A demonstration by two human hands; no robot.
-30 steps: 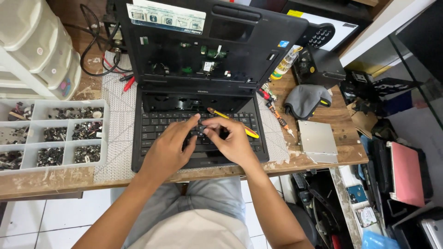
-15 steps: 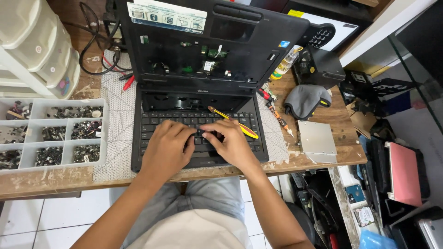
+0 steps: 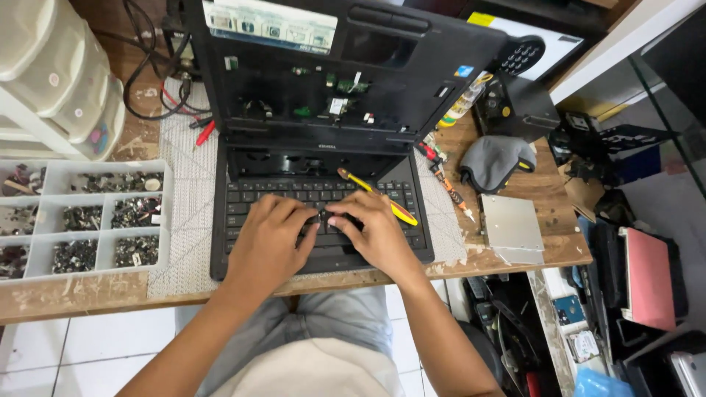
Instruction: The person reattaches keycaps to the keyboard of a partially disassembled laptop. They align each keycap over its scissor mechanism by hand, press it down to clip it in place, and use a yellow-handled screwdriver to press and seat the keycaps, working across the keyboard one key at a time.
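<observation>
A black laptop [image 3: 331,81] stands open on a wooden bench, its upper half stripped so circuit boards show. My left hand [image 3: 268,242] and my right hand [image 3: 379,235] lie on the keyboard [image 3: 246,198], fingertips meeting at its middle. Between them they pinch a small black part [image 3: 322,216], mostly hidden by the fingers. A yellow-handled tool [image 3: 382,202] lies slantwise across the keys, just behind my right hand.
A white compartment tray [image 3: 165,213] with several heaps of small dark parts sits at the left. Plastic drawers [image 3: 51,73] stand behind it. Right of the laptop lie small screwdrivers [image 3: 448,184], a grey cloth [image 3: 493,162] and a flat silver drive [image 3: 511,224]. Clutter fills the floor at the right.
Both hands have dropped from a raised pinch onto the keyboard and shifted slightly; the fingertips are together again at the middle keys. Nothing else has moved.
</observation>
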